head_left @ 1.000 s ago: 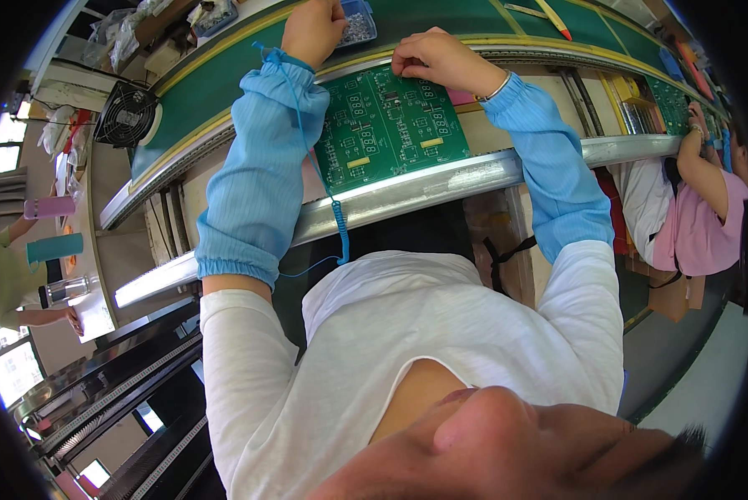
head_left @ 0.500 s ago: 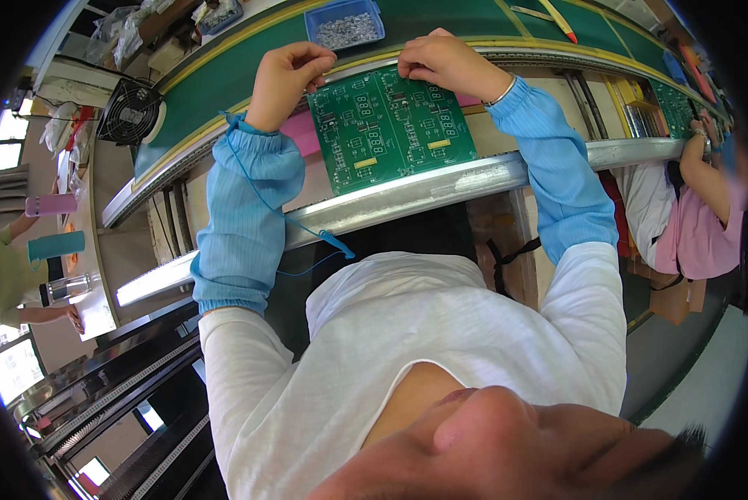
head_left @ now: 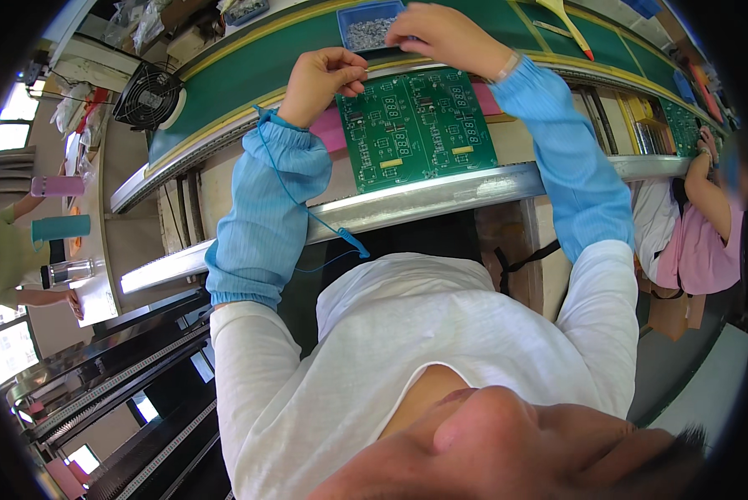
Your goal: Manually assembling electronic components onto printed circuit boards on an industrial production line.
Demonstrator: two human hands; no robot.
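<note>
A green circuit board point(head_left: 424, 137) lies across the metal rails in front of me, with digit displays, small yellow parts and other components on it. My left hand point(head_left: 320, 83) hovers at the board's far left corner, thumb and fingertips pinched together; whatever they hold is too small to make out. Beyond the board stands a blue bin point(head_left: 346, 35) of small, clear-grey parts point(head_left: 369, 33). My right hand point(head_left: 453, 37) is over the bin's right side, its fingers stretched toward the parts and slightly bent, with nothing visible in them.
A silver rail point(head_left: 441, 190) runs along the near side. Behind lies a green conveyor belt point(head_left: 507, 29) with a yellow-handled brush point(head_left: 570, 29). A black fan point(head_left: 149, 96) stands at left. Another person's hand point(head_left: 706, 143) is by a second board point(head_left: 681, 125) at right.
My right hand has left the board's far edge and moved to the blue bin. My left hand remains pinched near the board's far left corner. The whole view has shifted slightly.
</note>
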